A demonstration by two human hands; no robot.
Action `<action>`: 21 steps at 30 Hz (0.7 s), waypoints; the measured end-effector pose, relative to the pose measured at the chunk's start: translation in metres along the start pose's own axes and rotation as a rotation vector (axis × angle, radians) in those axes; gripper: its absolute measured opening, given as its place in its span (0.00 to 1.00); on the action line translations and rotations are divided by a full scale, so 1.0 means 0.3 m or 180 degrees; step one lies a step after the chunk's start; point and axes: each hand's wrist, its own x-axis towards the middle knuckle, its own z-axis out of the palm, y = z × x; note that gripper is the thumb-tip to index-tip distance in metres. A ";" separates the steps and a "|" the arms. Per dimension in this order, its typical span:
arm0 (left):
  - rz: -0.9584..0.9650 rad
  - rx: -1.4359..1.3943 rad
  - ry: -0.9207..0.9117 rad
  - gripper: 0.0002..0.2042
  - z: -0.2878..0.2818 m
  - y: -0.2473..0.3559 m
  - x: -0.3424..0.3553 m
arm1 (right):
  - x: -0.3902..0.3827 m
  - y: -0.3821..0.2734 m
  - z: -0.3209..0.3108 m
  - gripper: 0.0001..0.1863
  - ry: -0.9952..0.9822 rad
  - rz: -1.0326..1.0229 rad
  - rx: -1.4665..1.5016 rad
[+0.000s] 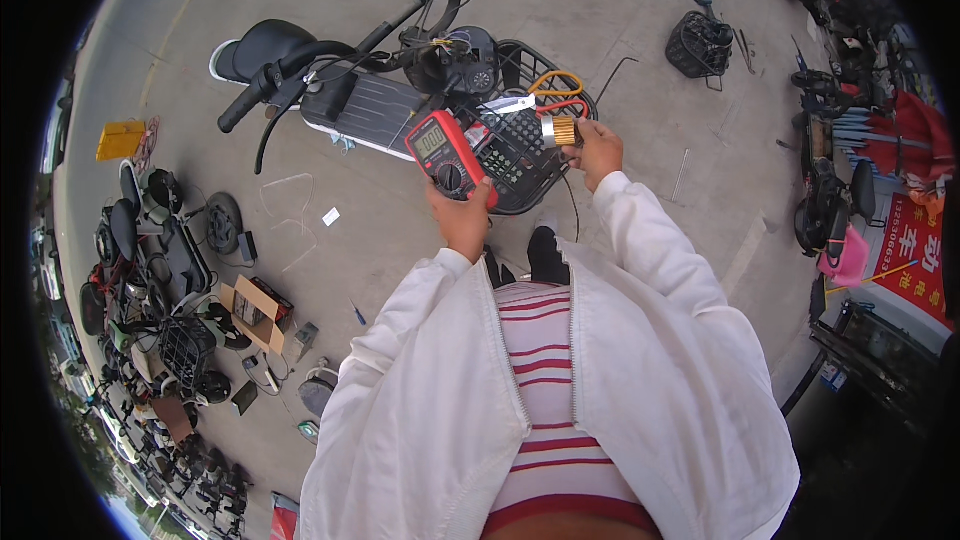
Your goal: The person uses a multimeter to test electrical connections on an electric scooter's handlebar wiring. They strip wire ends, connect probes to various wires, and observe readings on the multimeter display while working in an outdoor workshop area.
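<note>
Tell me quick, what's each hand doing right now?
Left hand: closed, holding the red multimeter.
Right hand: closed, holding the gold-and-silver ribbed cylinder.

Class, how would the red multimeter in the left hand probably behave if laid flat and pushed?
The red multimeter would likely stay stiff, as its case looks like one solid block in the left hand. Its boxy shape suggests sliding rather than rolling. Its display could be fragile under a knock.
</note>
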 end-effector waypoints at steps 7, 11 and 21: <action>-0.0299 0.0718 0.0918 0.44 0.175 0.035 -0.012 | -0.024 -0.013 -0.172 0.15 -0.0087 0.0044 0.0400; -0.0404 0.1031 0.0952 0.44 0.233 0.100 -0.052 | -0.008 -0.003 -0.253 0.15 -0.0251 0.0196 0.0493; -0.0394 0.1464 0.1091 0.51 0.265 0.052 -0.113 | 0.047 0.039 -0.381 0.16 -0.0812 0.0382 0.0661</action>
